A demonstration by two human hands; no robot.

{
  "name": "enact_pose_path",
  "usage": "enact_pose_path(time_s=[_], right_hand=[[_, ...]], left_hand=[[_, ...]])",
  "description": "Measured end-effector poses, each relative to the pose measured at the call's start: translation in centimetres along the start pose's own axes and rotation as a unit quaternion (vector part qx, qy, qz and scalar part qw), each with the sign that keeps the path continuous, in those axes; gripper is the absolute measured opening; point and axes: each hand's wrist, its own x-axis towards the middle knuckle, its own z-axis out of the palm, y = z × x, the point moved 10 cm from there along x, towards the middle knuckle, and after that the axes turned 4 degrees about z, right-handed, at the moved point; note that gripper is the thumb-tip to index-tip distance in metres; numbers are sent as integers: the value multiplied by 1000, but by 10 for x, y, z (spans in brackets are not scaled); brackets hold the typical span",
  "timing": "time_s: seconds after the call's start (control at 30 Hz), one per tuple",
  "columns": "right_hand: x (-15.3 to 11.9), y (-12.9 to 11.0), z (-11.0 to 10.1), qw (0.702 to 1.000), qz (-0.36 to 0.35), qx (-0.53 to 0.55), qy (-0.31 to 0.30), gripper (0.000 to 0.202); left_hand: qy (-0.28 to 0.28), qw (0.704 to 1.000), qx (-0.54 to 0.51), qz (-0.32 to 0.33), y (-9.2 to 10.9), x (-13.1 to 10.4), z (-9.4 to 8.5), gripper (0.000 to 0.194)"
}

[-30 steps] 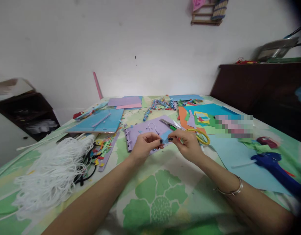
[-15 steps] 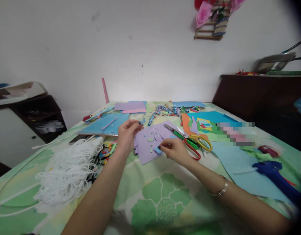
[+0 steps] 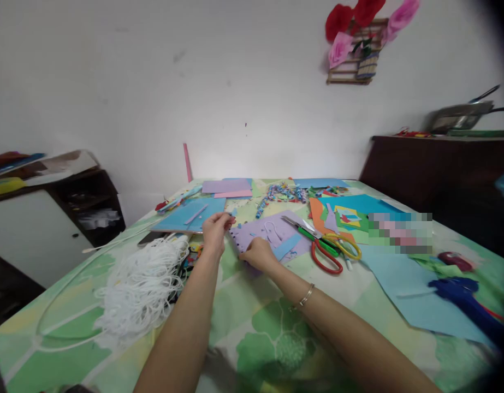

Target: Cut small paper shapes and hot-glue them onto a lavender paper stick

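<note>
A purple paper sheet (image 3: 255, 229) lies on the table, with small paper bits, a curl of white cord (image 3: 272, 229) and a blue paper strip (image 3: 288, 247) on it. At its upper left corner, my left hand (image 3: 214, 232) is closed in a pinch; a small blue paper piece (image 3: 234, 212) shows at the fingertips. My right hand (image 3: 258, 253) pinches low over the sheet's left edge, and what is in its fingers is hidden. Black dots run along that edge. To the right are scissors (image 3: 326, 262) with red and yellow handles, across a green-handled tool (image 3: 307, 233).
A heap of white cord (image 3: 141, 289) lies left of my left arm. Behind the sheet stands a patterned beaded-looking piece (image 3: 266, 199). On the right are coloured papers (image 3: 411, 289) and a blue glue gun (image 3: 460, 297). A wall (image 3: 243, 98) closes off the far side.
My right hand has moved left, from the middle of the purple sheet to its left edge, and the blue paper it held is out of sight. My left hand stays pinched near the corner.
</note>
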Motion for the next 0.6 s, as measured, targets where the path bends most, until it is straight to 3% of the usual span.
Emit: enact_pose_path(time_s=[0.13,0.3,0.43,0.6], right_hand=[[-24,23,-34,998,10,60,32,16],[-76,56,-69,987,12,99,124,12],[-106,69,-77,979,3,93,182,10],[-121,67,-77,973,-15,83,217,10]], left_hand=[[-56,998,-16,10,6,-13,22,19],[-176,984,-27,2,0,-55,69,22],[-260,966,1,-4,-5,-87,92,18],[-286,957,44,0,-10,-97,96,17]])
